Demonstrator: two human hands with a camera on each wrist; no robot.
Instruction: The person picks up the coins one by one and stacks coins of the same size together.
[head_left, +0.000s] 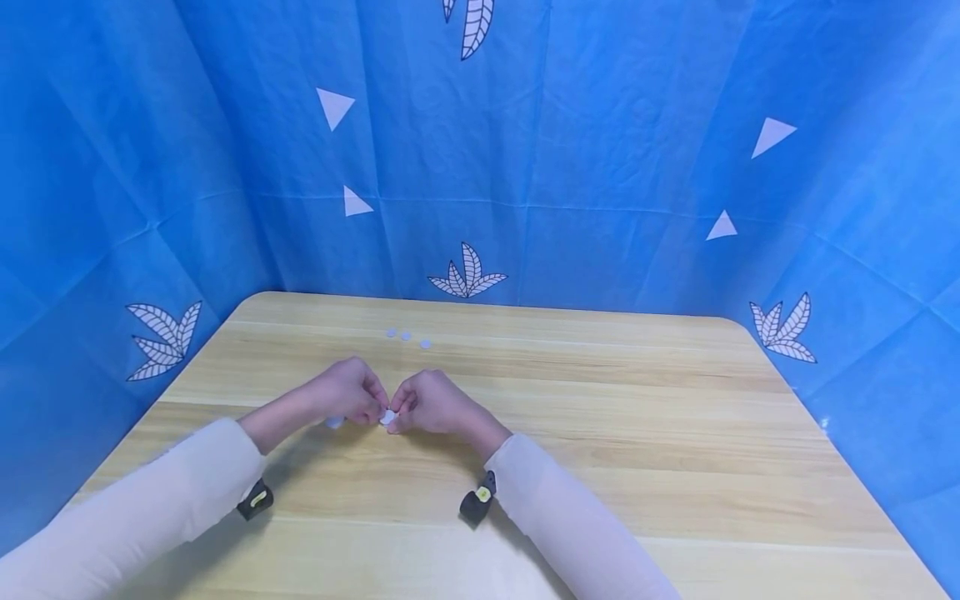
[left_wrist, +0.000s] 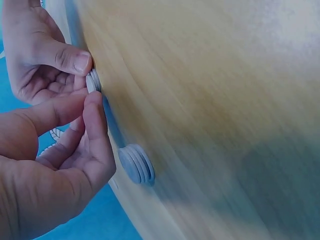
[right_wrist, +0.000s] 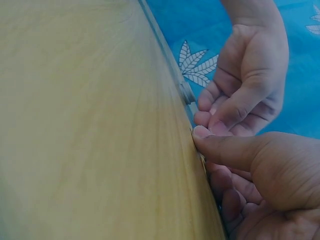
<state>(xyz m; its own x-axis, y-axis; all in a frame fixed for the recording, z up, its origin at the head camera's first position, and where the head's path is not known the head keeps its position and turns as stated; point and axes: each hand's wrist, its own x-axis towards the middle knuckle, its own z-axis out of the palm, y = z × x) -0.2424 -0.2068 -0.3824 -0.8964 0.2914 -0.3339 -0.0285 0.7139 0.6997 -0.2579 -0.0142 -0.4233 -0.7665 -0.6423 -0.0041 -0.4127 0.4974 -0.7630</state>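
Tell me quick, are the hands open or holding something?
Left hand: closed, pinching the small discs.
Right hand: closed, pinching the same discs from the other side.

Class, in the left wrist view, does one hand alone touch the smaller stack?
No: the left hand and right hand both touch the smaller stack of discs.

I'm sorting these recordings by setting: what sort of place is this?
Probably a makeshift recording booth: patterned blue cloth hangs along three sides of a wood-grain table, and a black device, perhaps a camera, shows at each wrist.
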